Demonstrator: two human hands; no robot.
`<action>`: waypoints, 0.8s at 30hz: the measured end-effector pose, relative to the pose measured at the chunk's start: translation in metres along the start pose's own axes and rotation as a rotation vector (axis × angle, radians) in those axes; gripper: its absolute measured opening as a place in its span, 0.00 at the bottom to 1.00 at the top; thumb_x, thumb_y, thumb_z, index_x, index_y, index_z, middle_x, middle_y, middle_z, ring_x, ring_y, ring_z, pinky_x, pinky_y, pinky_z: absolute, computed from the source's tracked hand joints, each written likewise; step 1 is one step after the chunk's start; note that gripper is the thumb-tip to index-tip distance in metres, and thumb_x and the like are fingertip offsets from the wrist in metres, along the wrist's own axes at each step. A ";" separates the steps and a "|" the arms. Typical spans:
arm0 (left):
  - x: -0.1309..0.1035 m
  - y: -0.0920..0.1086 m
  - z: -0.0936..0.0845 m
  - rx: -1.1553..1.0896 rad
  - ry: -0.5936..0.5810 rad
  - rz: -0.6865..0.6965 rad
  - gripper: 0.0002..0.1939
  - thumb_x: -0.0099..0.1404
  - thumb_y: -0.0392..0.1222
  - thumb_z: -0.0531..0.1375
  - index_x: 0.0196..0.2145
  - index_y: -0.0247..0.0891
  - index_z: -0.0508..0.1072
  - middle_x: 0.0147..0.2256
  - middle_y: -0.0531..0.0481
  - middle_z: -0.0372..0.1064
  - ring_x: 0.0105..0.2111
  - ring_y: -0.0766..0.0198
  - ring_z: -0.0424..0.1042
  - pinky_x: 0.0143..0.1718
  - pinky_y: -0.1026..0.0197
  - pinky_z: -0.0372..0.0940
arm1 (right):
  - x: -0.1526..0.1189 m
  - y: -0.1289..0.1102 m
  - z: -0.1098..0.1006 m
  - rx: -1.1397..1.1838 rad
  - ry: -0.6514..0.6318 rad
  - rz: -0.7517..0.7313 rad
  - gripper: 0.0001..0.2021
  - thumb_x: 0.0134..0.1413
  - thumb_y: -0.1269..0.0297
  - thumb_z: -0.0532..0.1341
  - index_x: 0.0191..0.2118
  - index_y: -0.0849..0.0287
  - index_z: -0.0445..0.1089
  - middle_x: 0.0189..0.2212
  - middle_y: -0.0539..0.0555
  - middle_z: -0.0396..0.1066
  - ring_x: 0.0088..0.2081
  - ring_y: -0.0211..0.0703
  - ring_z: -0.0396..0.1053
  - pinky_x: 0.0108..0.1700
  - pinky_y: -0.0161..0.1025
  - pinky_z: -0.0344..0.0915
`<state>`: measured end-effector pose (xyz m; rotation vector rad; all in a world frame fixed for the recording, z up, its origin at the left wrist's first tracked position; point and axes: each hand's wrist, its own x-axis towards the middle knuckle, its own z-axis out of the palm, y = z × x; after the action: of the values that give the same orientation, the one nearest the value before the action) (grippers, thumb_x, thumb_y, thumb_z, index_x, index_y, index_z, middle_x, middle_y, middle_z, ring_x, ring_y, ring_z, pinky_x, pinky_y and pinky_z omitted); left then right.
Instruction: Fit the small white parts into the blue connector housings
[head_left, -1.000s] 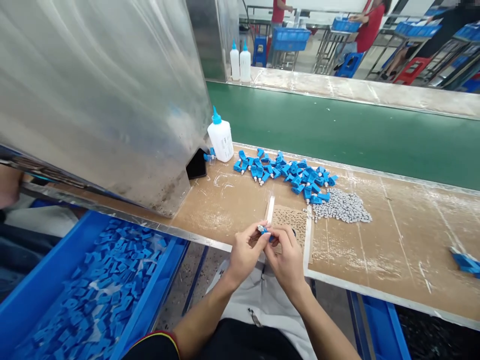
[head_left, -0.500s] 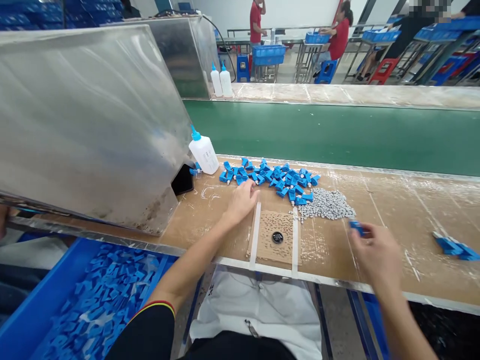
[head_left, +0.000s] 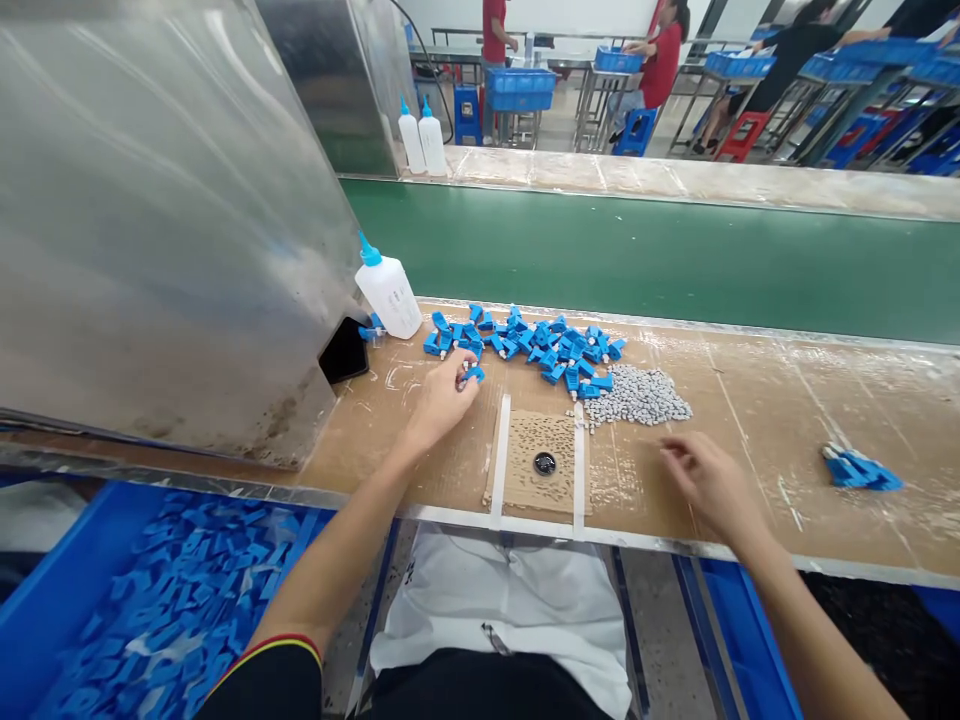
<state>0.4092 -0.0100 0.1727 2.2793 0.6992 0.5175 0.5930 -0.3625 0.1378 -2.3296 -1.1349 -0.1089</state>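
Note:
My left hand (head_left: 444, 400) is closed, its fingertips pinching a small blue plastic piece (head_left: 473, 374) with a white tip. This is at the near left edge of a loose heap of similar blue pieces (head_left: 551, 345). Over the bare cardboard to the right, my right hand (head_left: 709, 485) has its fingers loosely extended and apart, with nothing visible in them. Small grey pellet-like parts (head_left: 637, 397) lie in a pile beyond that hand. Between my hands, a round black dish (head_left: 544, 463) sits on a taped-down cardboard pad (head_left: 525, 490).
A few blue pieces (head_left: 861, 468) lie at the far right. A white squeeze bottle (head_left: 391, 296) and a black phone-like object (head_left: 345, 352) stand by the metal housing (head_left: 172, 230). A blue bin (head_left: 67, 600) of blue pieces is below left. A green belt (head_left: 637, 250) runs behind.
My right hand no longer shows the blue piece it held, and the small group at far right looks larger. My left hand now pinches a blue piece. The view has shifted slightly.

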 end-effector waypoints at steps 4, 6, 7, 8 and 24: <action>-0.038 -0.012 -0.011 -0.459 -0.126 -0.092 0.10 0.64 0.43 0.57 0.34 0.38 0.77 0.23 0.55 0.67 0.21 0.67 0.60 0.25 0.64 0.59 | 0.024 -0.044 0.039 0.130 -0.138 -0.134 0.09 0.64 0.63 0.53 0.38 0.54 0.70 0.34 0.55 0.73 0.34 0.47 0.72 0.37 0.44 0.69; -0.055 -0.018 -0.014 -0.598 -0.172 -0.190 0.11 0.62 0.47 0.62 0.36 0.37 0.79 0.25 0.53 0.70 0.21 0.68 0.62 0.25 0.65 0.61 | 0.036 -0.048 0.046 0.111 -0.170 -0.152 0.09 0.63 0.64 0.53 0.36 0.54 0.70 0.34 0.56 0.73 0.35 0.47 0.72 0.39 0.43 0.69; -0.062 -0.021 -0.016 -0.647 -0.177 -0.228 0.13 0.60 0.47 0.65 0.39 0.37 0.79 0.27 0.52 0.72 0.23 0.68 0.64 0.26 0.66 0.62 | 0.040 -0.048 0.048 0.096 -0.185 -0.153 0.08 0.63 0.64 0.54 0.35 0.54 0.69 0.34 0.56 0.73 0.35 0.47 0.71 0.39 0.43 0.69; -0.069 -0.023 -0.016 -0.685 -0.172 -0.257 0.16 0.57 0.47 0.68 0.41 0.37 0.79 0.30 0.50 0.75 0.25 0.68 0.67 0.27 0.66 0.64 | 0.044 -0.047 0.049 0.080 -0.198 -0.148 0.08 0.63 0.63 0.55 0.34 0.54 0.69 0.33 0.56 0.72 0.34 0.47 0.71 0.38 0.43 0.69; -0.105 -0.009 0.039 -0.844 -0.095 -0.226 0.16 0.60 0.52 0.68 0.37 0.35 0.79 0.33 0.46 0.79 0.35 0.60 0.77 0.41 0.58 0.73 | 0.036 -0.074 0.065 -0.343 -0.156 -0.119 0.13 0.63 0.74 0.52 0.28 0.57 0.68 0.29 0.59 0.67 0.33 0.50 0.66 0.37 0.44 0.62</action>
<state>0.3453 -0.0881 0.1223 1.4082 0.5386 0.4718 0.5501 -0.2671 0.1256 -2.6045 -1.4278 -0.1803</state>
